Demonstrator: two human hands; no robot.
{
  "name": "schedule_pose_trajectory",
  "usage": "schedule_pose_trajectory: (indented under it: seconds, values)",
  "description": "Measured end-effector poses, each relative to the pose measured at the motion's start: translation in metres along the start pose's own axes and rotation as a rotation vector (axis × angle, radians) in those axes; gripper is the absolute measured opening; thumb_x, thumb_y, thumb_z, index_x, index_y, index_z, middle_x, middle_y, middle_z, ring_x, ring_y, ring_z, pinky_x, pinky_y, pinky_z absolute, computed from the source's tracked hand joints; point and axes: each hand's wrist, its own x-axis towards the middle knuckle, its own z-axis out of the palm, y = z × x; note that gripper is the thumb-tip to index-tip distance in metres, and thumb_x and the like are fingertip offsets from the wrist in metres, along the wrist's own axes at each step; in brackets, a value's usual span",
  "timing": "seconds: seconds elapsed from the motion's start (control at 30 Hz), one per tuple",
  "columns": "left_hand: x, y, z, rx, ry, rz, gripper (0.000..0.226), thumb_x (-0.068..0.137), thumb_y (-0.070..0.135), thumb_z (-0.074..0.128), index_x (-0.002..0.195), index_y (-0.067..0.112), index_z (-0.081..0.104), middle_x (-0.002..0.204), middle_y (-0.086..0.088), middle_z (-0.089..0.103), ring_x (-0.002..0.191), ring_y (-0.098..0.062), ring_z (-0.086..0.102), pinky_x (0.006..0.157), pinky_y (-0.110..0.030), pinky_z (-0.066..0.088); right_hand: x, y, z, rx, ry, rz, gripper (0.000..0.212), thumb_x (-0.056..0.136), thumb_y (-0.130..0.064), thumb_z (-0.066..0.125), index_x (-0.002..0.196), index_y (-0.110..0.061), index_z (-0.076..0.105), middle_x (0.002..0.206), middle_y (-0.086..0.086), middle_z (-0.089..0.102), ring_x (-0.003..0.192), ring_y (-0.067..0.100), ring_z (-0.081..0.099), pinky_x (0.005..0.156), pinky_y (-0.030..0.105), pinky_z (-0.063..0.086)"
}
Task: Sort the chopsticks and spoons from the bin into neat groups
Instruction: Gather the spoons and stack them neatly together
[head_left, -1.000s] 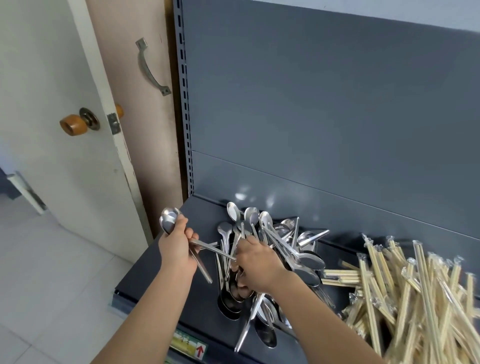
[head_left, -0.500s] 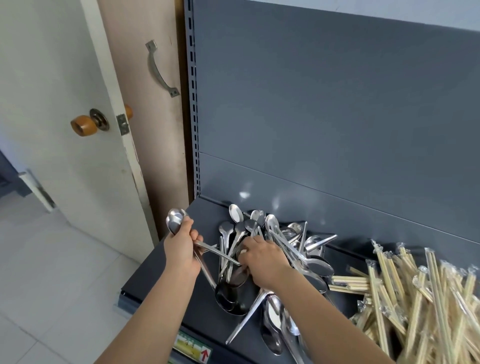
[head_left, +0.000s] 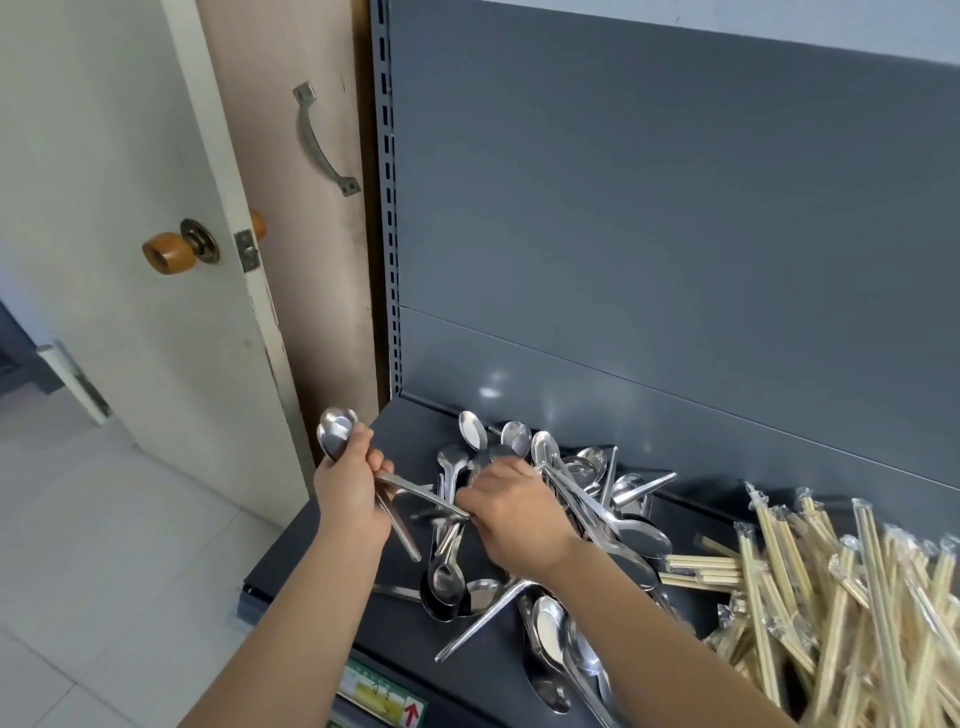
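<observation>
The left hand has its grip curled round a few collected spoons, bowls up, likely to bundle them aligned; the right hand digs into the spoon pile on the shelf, its grip blurred, so I cannot tell whether it pinches one; chopsticks lie heaped apart, rightward.

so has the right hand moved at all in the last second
Yes, slightly. The right hand has shifted back and a little left over the spoon pile, nearer the shelf's back panel.
</observation>
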Motion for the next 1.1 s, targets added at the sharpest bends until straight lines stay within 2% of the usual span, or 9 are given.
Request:
schedule_pose_trajectory:
  seconds: [0.1,0.23,0.4,0.5,0.57,0.73,0.87,0.97,1.1]
  values:
    - [0.005,0.008,-0.003,-0.002,0.0,0.037,0.011,0.095,0.022,0.058,0.087,0.016,0.056,0.047,0.006,0.043,0.048,-0.011,0.039,0.05,-0.024,0.037,-0.004,-0.012,0.003,0.023,-0.121,-0.079,0.027,0.059,-0.006,0.074,0.083,-0.018,0.071,0.077,-0.001,0.062,0.083,0.023,0.056,0.082,0.037,0.051]
    - [0.007,0.01,-0.009,-0.013,0.005,0.057,0.013,0.096,0.021,0.057,0.084,0.016,0.056,0.047,0.006,0.042,0.05,-0.012,0.038,0.051,-0.025,0.035,-0.006,-0.017,0.01,-0.033,-0.251,-0.104,0.039,0.079,-0.003,0.057,0.114,-0.017,0.065,0.104,0.006,0.061,0.106,0.026,0.048,0.096,0.039,0.036]
    - [0.007,0.007,-0.018,0.0,0.022,0.04,0.01,0.096,0.022,0.057,0.09,0.014,0.056,0.048,0.005,0.042,0.049,-0.012,0.038,0.052,-0.026,0.036,0.0,-0.018,0.012,-0.018,-0.276,-0.132,0.018,0.082,-0.014,0.064,0.098,-0.018,0.071,0.094,0.005,0.065,0.097,0.024,0.051,0.09,0.039,0.04]
    - [0.006,0.008,-0.021,0.007,0.023,0.044,0.009,0.096,0.022,0.058,0.094,0.013,0.057,0.051,0.004,0.041,0.051,-0.013,0.038,0.052,-0.026,0.037,0.001,-0.018,0.016,0.028,-0.243,-0.11,0.011,0.066,-0.013,0.077,0.067,-0.022,0.071,0.066,-0.002,0.06,0.071,0.022,0.056,0.065,0.032,0.049]
    - [0.006,0.008,-0.022,0.008,0.028,0.048,0.01,0.096,0.021,0.058,0.099,0.012,0.057,0.052,0.003,0.041,0.051,-0.013,0.038,0.052,-0.026,0.037,-0.001,-0.016,0.022,0.09,-0.185,-0.08,0.018,0.058,-0.01,0.08,0.058,-0.023,0.067,0.058,-0.006,0.052,0.061,0.018,0.053,0.055,0.022,0.039]
    - [0.001,0.01,-0.024,0.018,0.038,0.028,0.016,0.096,0.021,0.058,0.106,0.01,0.056,0.055,0.002,0.043,0.051,-0.012,0.04,0.052,-0.024,0.039,-0.008,-0.011,0.023,0.259,-0.08,0.069,0.009,0.083,-0.014,0.065,0.086,-0.014,0.074,0.082,0.003,0.056,0.081,0.022,0.057,0.063,0.03,0.044]
    - [-0.005,0.009,-0.023,0.01,0.047,0.002,0.016,0.096,0.022,0.057,0.106,0.01,0.056,0.058,0.001,0.044,0.051,-0.013,0.044,0.055,-0.027,0.043,-0.006,-0.008,0.016,0.38,-0.035,0.2,0.007,0.083,-0.017,0.071,0.09,-0.015,0.071,0.092,-0.003,0.054,0.083,0.019,0.059,0.075,0.036,0.051]
    - [-0.009,0.008,-0.019,-0.01,0.046,-0.002,0.009,0.097,0.02,0.056,0.098,0.012,0.056,0.051,0.002,0.045,0.043,-0.013,0.048,0.051,-0.028,0.046,-0.005,-0.003,0.012,0.533,0.07,0.338,0.014,0.081,-0.017,0.076,0.093,-0.014,0.073,0.094,-0.007,0.055,0.084,0.012,0.058,0.083,0.026,0.05]
    - [-0.012,0.007,-0.014,-0.069,0.05,-0.059,0.007,0.097,0.019,0.055,0.096,0.012,0.055,0.046,0.003,0.045,0.039,-0.011,0.048,0.049,-0.026,0.047,-0.005,0.001,0.003,0.702,0.223,0.467,0.022,0.08,0.002,0.072,0.1,-0.009,0.071,0.097,-0.013,0.049,0.09,0.008,0.055,0.085,0.011,0.045]
